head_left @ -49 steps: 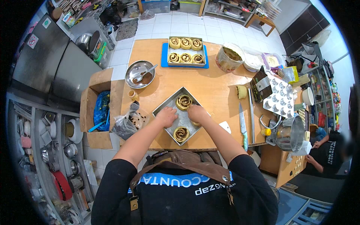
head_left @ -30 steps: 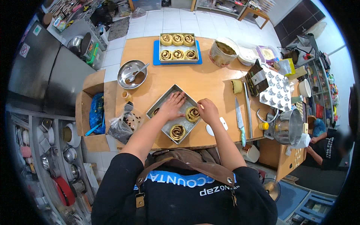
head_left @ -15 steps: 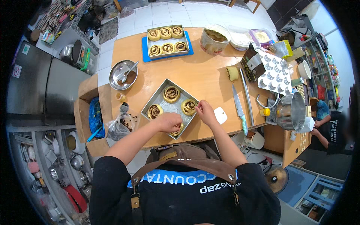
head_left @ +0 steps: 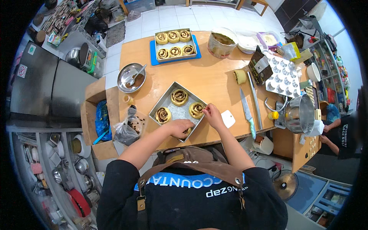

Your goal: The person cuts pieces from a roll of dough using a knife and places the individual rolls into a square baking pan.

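In front of me a square metal baking pan (head_left: 156, 103) stands turned cornerwise, with unbaked spiral rolls with a dark filling in it. My left hand (head_left: 181, 128) reaches over the near corner, its fingers bent round the nearest roll (head_left: 187, 131) and hiding most of it. My right hand (head_left: 213, 116) is at the pan's right corner, thumb and fingers pinched together; anything between them is too small to make out. Close to its fingertips lies the right roll (head_left: 196, 110). The far roll (head_left: 179, 97) and left roll (head_left: 163, 115) sit apart, untouched.
Left of the pan are a metal bowl (head_left: 122, 76) with a spoon and a plastic bag (head_left: 128, 128) of dark bits. Behind stands a second pan of rolls (head_left: 175, 46). To the right lie a white scraper (head_left: 228, 119), a knife (head_left: 245, 104) and a metal rod (head_left: 254, 96). Another person's hands (head_left: 326, 134) show far right.
My left hand has lowered and spread further over the nearest roll. My right hand stays pinched at the pan's right corner. The whole view has shifted slightly.
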Available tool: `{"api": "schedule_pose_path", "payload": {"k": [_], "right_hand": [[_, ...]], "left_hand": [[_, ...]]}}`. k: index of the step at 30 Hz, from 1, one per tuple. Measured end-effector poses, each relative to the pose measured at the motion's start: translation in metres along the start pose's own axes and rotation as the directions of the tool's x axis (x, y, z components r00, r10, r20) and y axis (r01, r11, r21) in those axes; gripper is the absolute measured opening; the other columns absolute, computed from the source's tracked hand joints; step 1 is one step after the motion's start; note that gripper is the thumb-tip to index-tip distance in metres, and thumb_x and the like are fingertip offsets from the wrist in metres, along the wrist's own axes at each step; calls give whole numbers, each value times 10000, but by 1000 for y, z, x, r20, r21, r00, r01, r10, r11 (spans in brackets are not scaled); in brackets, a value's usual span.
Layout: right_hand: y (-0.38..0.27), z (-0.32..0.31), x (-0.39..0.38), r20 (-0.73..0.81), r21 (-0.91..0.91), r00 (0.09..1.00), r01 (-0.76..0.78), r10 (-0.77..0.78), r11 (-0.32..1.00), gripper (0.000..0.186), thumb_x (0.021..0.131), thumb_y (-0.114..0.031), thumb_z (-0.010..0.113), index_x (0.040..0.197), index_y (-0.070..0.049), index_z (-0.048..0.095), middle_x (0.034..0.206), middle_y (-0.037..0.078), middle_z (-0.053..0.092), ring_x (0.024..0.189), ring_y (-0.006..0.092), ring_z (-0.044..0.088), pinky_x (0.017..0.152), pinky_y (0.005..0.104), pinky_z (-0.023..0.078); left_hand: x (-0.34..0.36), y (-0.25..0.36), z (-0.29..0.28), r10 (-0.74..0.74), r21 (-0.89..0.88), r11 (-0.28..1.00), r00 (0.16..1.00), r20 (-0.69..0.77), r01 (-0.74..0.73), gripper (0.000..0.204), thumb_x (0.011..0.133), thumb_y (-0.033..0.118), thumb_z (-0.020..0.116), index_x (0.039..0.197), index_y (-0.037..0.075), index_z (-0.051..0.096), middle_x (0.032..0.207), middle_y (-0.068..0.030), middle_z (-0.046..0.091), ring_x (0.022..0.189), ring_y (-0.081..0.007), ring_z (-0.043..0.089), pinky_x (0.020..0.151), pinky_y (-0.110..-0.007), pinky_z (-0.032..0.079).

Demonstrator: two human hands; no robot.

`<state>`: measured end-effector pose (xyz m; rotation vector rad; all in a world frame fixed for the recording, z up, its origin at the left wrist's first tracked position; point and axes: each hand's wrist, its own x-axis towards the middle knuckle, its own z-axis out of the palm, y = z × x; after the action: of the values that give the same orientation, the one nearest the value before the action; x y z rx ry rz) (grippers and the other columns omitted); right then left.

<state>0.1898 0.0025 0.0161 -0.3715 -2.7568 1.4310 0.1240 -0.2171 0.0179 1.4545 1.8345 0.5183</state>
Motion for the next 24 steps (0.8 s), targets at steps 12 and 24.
{"api": "schedule_pose_path", "payload": {"k": [12,24], "right_hand": [[-1,3,-1,-26,-58,999,-32,30,998,207,870,-198,638,891,-24,528,836,144,559,759,292,570,690,383,458],[4,6,-3,-57,-69,998,-1,-2,998,197,870,-175,631,866,-13,519,808,129,547,700,252,538,658,356,452]], "left_hand": [[-58,-31,-57,-249,243,908,904,-347,343,380,691,225,722,1019,70,608,1016,-109,600,994,-293,577,858,-394,480],[-48,-52,-27,20,382,907,885,-465,180,230,784,302,674,919,117,660,964,-75,595,1033,-273,560,890,-405,456]]}}
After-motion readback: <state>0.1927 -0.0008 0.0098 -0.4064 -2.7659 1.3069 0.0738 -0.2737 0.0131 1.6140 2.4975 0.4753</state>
